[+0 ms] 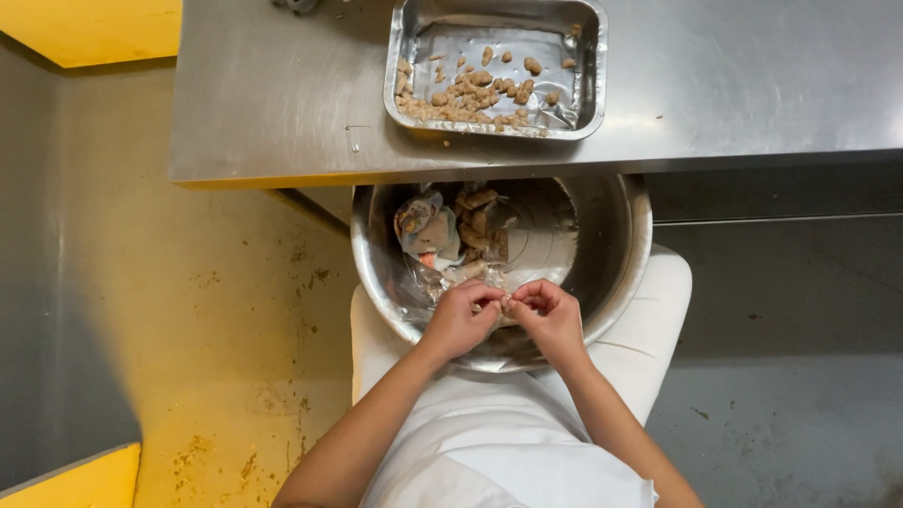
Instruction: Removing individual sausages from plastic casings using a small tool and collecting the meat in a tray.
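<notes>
Over the near rim of one large steel bowl (616,273), a small pale morsel (506,302) sits pinched between both hands. The left hand (459,320) has its fingers curled narrow around the morsel from the left, and the right hand (550,315) meets it from the right, fingertips closed on the same piece, so the two hands touch. The bowl rests on the person's lap, on white clothing, its far half tucked under the edge of the counter (273,103). Inside the bowl, toward the left and far side, lie crumpled clear wrappers (428,230) with several brown chunks (478,221) among them; their count cannot be told. On the counter, beyond the bowl, stands one foil tray (588,56) holding many small brown pieces (470,94), too many and too clustered to count, heaped along its near left side.
</notes>
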